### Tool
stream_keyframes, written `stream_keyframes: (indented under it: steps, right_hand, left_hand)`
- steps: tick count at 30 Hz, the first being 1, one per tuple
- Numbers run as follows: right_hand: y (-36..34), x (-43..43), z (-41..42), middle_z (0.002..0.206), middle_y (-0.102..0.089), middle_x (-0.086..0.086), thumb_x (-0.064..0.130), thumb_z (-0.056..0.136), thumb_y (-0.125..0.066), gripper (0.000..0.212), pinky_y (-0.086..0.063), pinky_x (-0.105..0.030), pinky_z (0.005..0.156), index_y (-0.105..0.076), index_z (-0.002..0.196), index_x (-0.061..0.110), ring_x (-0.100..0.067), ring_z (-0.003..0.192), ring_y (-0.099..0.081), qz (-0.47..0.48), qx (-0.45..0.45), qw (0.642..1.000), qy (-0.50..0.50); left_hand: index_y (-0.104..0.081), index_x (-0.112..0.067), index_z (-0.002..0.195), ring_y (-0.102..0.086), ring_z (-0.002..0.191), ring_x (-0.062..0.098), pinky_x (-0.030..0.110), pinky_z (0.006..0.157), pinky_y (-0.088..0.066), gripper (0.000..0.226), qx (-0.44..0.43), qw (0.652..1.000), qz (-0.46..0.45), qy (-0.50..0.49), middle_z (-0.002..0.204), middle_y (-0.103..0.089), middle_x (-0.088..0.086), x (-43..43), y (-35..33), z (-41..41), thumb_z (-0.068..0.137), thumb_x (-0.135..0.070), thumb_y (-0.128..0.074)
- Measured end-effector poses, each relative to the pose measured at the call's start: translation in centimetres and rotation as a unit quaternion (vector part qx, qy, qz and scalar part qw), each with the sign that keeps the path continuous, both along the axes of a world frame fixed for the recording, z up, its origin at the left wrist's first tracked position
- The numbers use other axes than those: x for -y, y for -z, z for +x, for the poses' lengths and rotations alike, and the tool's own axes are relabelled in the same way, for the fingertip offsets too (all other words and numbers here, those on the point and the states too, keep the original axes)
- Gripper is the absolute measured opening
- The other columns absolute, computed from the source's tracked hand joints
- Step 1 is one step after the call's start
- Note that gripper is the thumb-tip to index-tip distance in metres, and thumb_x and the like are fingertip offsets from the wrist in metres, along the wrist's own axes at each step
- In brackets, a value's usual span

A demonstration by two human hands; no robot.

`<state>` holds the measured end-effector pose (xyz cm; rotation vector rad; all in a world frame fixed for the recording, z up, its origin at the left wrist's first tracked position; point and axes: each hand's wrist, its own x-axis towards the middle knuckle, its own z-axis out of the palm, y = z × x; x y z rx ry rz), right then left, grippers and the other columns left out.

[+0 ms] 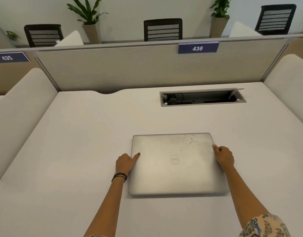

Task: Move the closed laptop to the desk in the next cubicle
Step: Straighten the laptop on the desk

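A closed silver laptop (176, 165) with a round logo on its lid lies flat on the white desk (75, 151), slightly right of centre. My left hand (125, 164) grips its left edge, thumb resting on the lid. At the right edge my right hand (224, 156) holds the laptop, thumb at the lid's corner area. The laptop's underside and my fingers beneath it are hidden.
An open cable tray (202, 97) is sunk into the desk at the back right. A beige partition with a "436" label (197, 48) closes the back. Rounded white dividers stand at left (21, 108) and right (290, 93); the "435" label (8, 57) marks the cubicle to the left.
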<state>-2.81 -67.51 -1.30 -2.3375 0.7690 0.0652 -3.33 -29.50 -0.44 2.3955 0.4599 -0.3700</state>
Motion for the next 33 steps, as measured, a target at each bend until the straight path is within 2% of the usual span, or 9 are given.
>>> stream_keyframes:
  steps: [6, 11, 13, 18, 20, 22, 27, 30, 33]
  right_hand:
    - [0.2, -0.7, -0.7, 0.068, -0.051, -0.008, 0.029, 0.097, -0.039, 0.046, -0.034, -0.031, 0.067, -0.034, 0.052, 0.019, -0.026, 0.074, -0.048, -0.004, 0.014, 1.0, 0.015]
    - [0.1, -1.2, -2.2, 0.077, -0.054, -0.017, 0.029, 0.098, -0.038, 0.043, -0.036, -0.031, 0.068, -0.047, 0.065, 0.002, -0.028, 0.075, -0.051, -0.003, 0.012, 0.999, 0.045]
    - [0.2, -1.2, -3.3, 0.079, -0.056, -0.02, 0.03, 0.098, -0.037, 0.044, -0.037, -0.031, 0.069, -0.045, 0.064, 0.003, -0.029, 0.075, -0.053, 0.0, 0.006, 0.998, 0.06]
    - [0.9, -1.4, -6.2, 0.097, -0.065, -0.031, 0.02, 0.097, -0.038, 0.042, -0.044, -0.037, 0.076, -0.062, 0.084, -0.011, -0.043, 0.095, -0.061, -0.004, 0.013, 0.994, 0.112]
    - [0.8, -1.5, -6.9, 0.098, -0.065, -0.032, 0.019, 0.096, -0.039, 0.04, -0.046, -0.039, 0.079, -0.061, 0.081, -0.011, -0.043, 0.095, -0.061, -0.002, 0.011, 0.993, 0.119]
    - [0.4, -1.6, -7.0, 0.099, -0.065, -0.032, 0.018, 0.096, -0.04, 0.039, -0.046, -0.039, 0.08, -0.06, 0.078, -0.009, -0.043, 0.095, -0.061, 0.01, 0.004, 0.992, 0.125]
    - [-0.4, -1.6, -7.1, 0.104, -0.065, -0.032, 0.018, 0.096, -0.042, 0.04, -0.046, -0.04, 0.084, -0.064, 0.094, -0.015, -0.043, 0.1, -0.06, 0.026, -0.015, 0.992, 0.124]
    - [-0.5, -1.4, -7.0, 0.099, -0.066, -0.031, 0.018, 0.096, -0.042, 0.039, -0.046, -0.038, 0.081, -0.065, 0.086, -0.013, -0.042, 0.097, -0.061, 0.029, -0.012, 0.993, 0.117]
    - [-0.8, -0.8, -6.6, 0.072, -0.059, -0.022, 0.015, 0.095, -0.044, 0.042, -0.045, -0.039, 0.075, -0.048, 0.056, 0.001, -0.034, 0.079, -0.057, 0.024, -0.01, 0.995, 0.092]
  left_hand:
    - [-0.028, -0.015, 0.057, -0.035, 0.053, 0.012, 0.022, 0.049, -0.027, 0.054, -0.021, 0.999, 0.013, 0.042, 0.058, -0.038, -0.002, -0.3, 0.0, 0.3, 0.088, -0.052, -0.051]
    - [-0.029, -0.014, 0.056, -0.036, 0.053, 0.013, 0.025, 0.049, -0.029, 0.053, 0.004, 0.999, 0.013, 0.05, 0.057, -0.038, -0.002, -0.3, 0.1, -0.4, 0.09, -0.051, -0.05]
    - [-0.029, -0.014, 0.055, -0.038, 0.054, 0.016, 0.027, 0.051, -0.03, 0.055, 0.006, 0.998, 0.014, 0.057, 0.057, -0.038, -0.001, -0.4, 0.0, -0.4, 0.09, -0.05, -0.049]
    - [-0.032, -0.013, 0.053, -0.047, 0.069, 0.024, 0.03, 0.064, -0.037, 0.054, 0.008, 0.997, 0.021, 0.069, 0.057, -0.04, 0.0, -0.2, -0.3, -0.8, 0.093, -0.048, -0.044]
    - [-0.034, -0.012, 0.053, -0.05, 0.07, 0.026, 0.03, 0.064, -0.039, 0.055, 0.004, 0.997, 0.027, 0.076, 0.057, -0.041, 0.0, -0.2, -0.3, -1.1, 0.094, -0.048, -0.042]
    - [-0.036, -0.012, 0.054, -0.052, 0.065, 0.026, 0.03, 0.063, -0.043, 0.055, -0.006, 0.997, 0.024, 0.075, 0.056, -0.044, 0.001, -0.4, -0.2, -1.3, 0.093, -0.049, -0.042]
    - [-0.036, -0.011, 0.052, -0.044, 0.046, 0.016, 0.032, 0.065, -0.049, 0.057, -0.005, 0.996, 0.03, 0.079, 0.051, -0.045, 0.003, -0.7, -0.1, -1.9, 0.094, -0.05, -0.041]
    - [-0.037, -0.012, 0.053, -0.044, 0.047, 0.016, 0.033, 0.066, -0.049, 0.056, -0.004, 0.995, 0.036, 0.087, 0.052, -0.046, 0.003, -0.6, -0.1, -2.2, 0.095, -0.049, -0.039]
    - [-0.039, -0.012, 0.055, -0.051, 0.055, 0.022, 0.033, 0.074, -0.051, 0.055, -0.048, 0.99, 0.043, 0.126, 0.054, -0.047, 0.003, -0.8, -0.9, -1.9, 0.096, -0.049, -0.035]
